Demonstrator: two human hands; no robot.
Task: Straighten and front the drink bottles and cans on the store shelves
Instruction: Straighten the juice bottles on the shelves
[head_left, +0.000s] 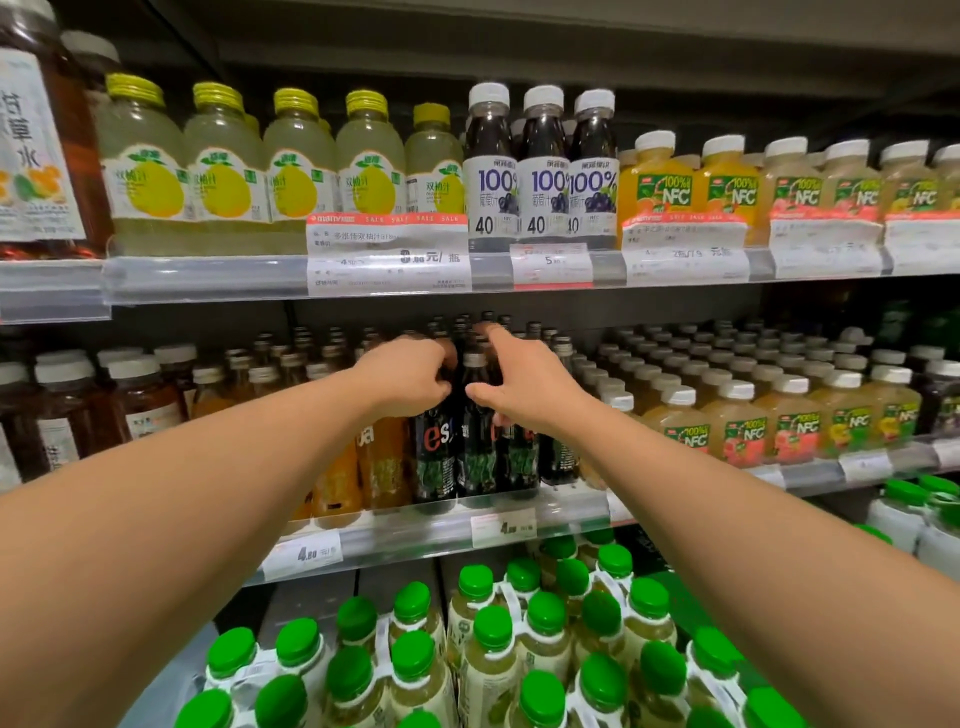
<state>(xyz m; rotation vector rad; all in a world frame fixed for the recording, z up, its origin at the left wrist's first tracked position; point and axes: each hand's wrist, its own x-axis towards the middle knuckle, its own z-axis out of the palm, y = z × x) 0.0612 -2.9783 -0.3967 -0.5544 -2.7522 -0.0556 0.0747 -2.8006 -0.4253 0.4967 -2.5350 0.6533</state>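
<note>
Head: dark bottles (475, 441) between both hands.

You face three shelves. The top shelf (208, 278) carries pale yellow juice bottles (223, 156), three dark grape juice bottles (540, 166) and a row of orange and peach juice bottles (727, 187) (price tags clip to its front rail). The middle shelf (415, 535) holds brown tea bottles (140, 400), orange bottles (382, 462), dark bottles (475, 452) and more peach juice. The bottom level carries green-capped bottles (488, 649).
</note>
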